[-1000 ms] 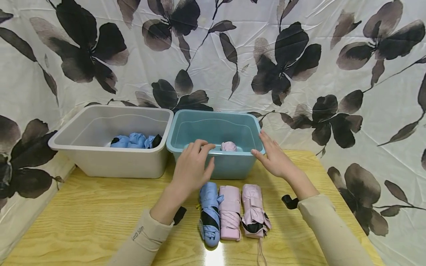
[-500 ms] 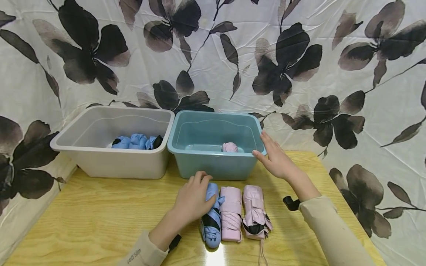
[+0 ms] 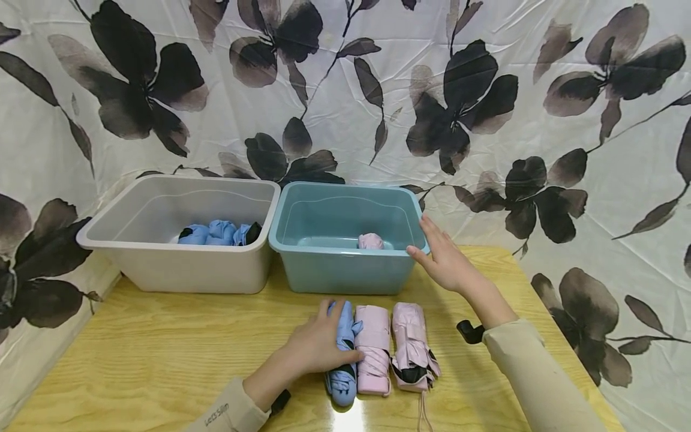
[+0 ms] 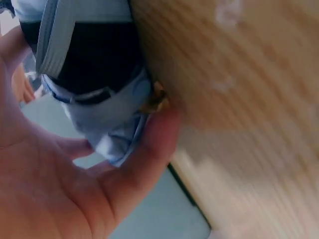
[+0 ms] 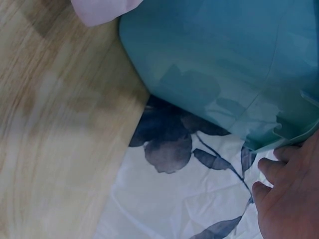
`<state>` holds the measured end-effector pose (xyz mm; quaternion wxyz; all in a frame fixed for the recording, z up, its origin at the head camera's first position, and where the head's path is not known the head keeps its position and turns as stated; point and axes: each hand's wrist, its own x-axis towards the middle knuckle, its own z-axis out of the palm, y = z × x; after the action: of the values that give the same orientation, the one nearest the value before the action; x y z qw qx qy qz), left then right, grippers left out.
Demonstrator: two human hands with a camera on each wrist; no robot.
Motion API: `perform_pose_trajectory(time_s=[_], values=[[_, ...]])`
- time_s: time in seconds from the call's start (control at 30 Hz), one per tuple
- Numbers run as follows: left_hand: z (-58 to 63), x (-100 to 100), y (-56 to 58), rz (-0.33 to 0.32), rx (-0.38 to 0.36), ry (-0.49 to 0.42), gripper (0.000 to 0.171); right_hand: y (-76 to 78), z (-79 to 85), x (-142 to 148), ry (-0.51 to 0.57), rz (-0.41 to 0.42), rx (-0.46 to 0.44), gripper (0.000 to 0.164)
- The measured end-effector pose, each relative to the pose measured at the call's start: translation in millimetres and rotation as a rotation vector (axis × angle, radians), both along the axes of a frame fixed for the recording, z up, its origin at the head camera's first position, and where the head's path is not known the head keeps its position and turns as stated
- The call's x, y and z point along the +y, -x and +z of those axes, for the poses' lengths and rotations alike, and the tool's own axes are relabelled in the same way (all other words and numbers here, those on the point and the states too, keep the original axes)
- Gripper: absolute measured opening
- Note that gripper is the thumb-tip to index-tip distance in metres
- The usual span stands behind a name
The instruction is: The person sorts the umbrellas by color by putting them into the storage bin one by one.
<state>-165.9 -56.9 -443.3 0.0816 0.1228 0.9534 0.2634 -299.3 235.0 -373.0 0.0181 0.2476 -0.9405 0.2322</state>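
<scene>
Gripping a folded blue umbrella [image 3: 342,387] on a wooden table [image 3: 189,348], a person's left hand [image 3: 315,345] curved over it from nine o'clock, thumb and fingers bent partway round its sides. The thumb tip reached the edge of a pink umbrella [image 3: 372,336] at three o'clock; whether it touched could not be told. A second pink umbrella [image 3: 410,342] lay farther toward three, its cord [image 3: 423,408] trailing to six. The right hand [image 3: 450,264], between one and two o'clock of the blue umbrella, gripped nothing, its fingers extended along the right side of a teal bin [image 3: 348,275] and its thumb at the front rim. That bin, at twelve o'clock, held a pink bundle [image 3: 370,242]. Beside it, at ten o'clock, a pale grey bin [image 3: 178,268] contained blue bundles [image 3: 220,233] with black patches. Floral cloth [image 3: 399,126] hung behind both bins. Beige sleeves [image 3: 534,366] covered the person's forearms.
</scene>
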Motion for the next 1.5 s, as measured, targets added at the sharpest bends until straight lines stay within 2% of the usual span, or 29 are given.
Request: perform_pose_trajectory(time_s=[0.2,0.53,0.87,1.07,1.2,1.5], values=[[1.0,0.7,-1.9,0.005,-0.042,-0.101,0.112,0.4,-1.8,0.2,-0.001,-0.005,0.004,0.082],[-4.3,-2.2,0.8,0.015,-0.025,-0.226,0.109,0.8,-1.6,-0.5,0.004,-0.005,0.019,0.082],[-3.6,-6.4,-3.7,0.066,-0.035,-0.295,0.111,1.3,-4.7,-0.8,0.007,-0.005,0.020,0.082],[10.0,-10.8,-9.2,0.122,-0.037,-0.357,0.112,0.7,-4.4,-1.1,0.009,-0.003,0.011,0.082],[22.7,-15.4,-13.0,0.143,0.013,-0.393,0.111,0.2,-3.8,-0.8,0.013,-0.002,0.008,0.082],[58.5,-34.7,-16.4,0.145,0.112,-0.438,0.108,0.0,-3.6,-0.7,0.019,-0.001,0.016,0.082]])
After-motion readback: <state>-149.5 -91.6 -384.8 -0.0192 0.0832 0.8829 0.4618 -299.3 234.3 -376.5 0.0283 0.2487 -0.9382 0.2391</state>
